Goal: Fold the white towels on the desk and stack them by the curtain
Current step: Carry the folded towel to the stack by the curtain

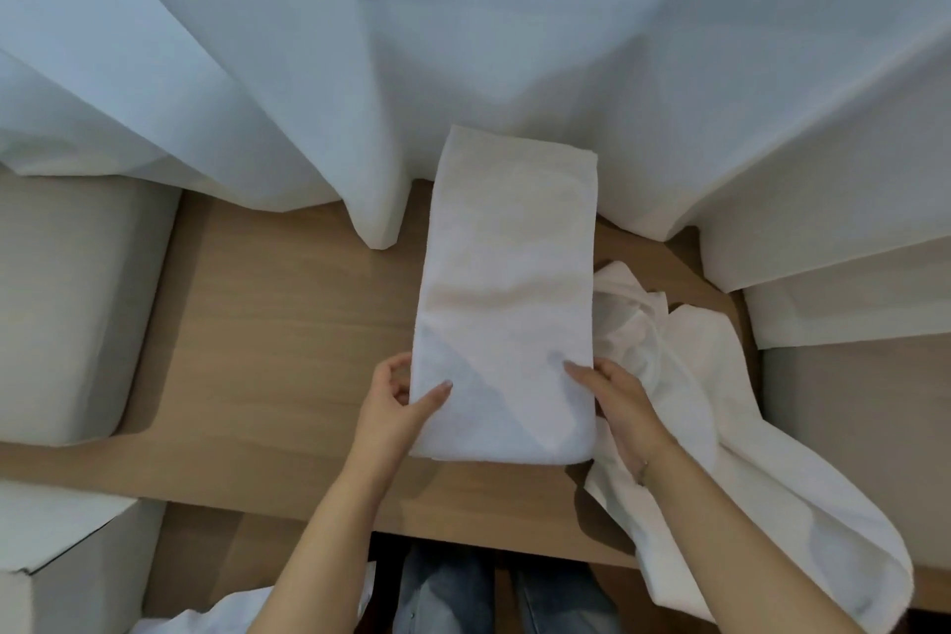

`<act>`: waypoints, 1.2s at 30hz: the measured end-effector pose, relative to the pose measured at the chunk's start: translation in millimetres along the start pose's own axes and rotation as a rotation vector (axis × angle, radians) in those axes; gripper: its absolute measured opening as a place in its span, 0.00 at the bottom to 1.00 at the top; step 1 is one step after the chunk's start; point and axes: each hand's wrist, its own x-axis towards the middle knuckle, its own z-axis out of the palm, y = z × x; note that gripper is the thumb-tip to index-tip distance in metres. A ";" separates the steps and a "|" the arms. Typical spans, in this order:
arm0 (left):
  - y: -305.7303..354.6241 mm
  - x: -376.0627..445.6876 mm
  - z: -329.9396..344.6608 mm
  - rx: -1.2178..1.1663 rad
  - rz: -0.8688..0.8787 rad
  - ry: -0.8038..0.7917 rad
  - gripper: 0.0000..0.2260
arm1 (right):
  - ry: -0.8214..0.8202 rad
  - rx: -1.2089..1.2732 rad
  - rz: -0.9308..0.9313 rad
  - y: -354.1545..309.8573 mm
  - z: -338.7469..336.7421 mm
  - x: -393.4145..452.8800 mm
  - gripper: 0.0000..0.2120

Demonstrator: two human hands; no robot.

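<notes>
Two hands grip a folded white towel (507, 294) on a wooden desk (288, 335).

The left hand (396, 399) and right hand (615, 402) pinch its near corners; its far end reaches the curtain (360, 67). A crumpled towel (720, 402) lies alongside.

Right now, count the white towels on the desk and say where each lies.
2 on the desk: a folded towel mid-desk, far end at the curtain, held by both hands; a crumpled towel to its right. White cloth at the bottom-left edge may be another.

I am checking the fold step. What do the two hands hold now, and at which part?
Both hold the folded towel at its near end: left hand on the left edge, right hand on the right edge.
</notes>
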 end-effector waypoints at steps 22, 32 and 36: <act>89.3 136.9 54.2 0.170 0.429 0.008 0.21 | 0.317 -0.052 -0.614 -77.1 42.6 133.2 0.11; 84.0 120.2 72.0 0.734 0.796 0.554 0.23 | 0.230 -0.067 -0.397 -64.8 24.9 111.3 0.06; 77.4 146.9 86.0 1.101 0.967 0.239 0.27 | 0.222 -0.086 -0.337 -19.1 16.2 92.4 0.21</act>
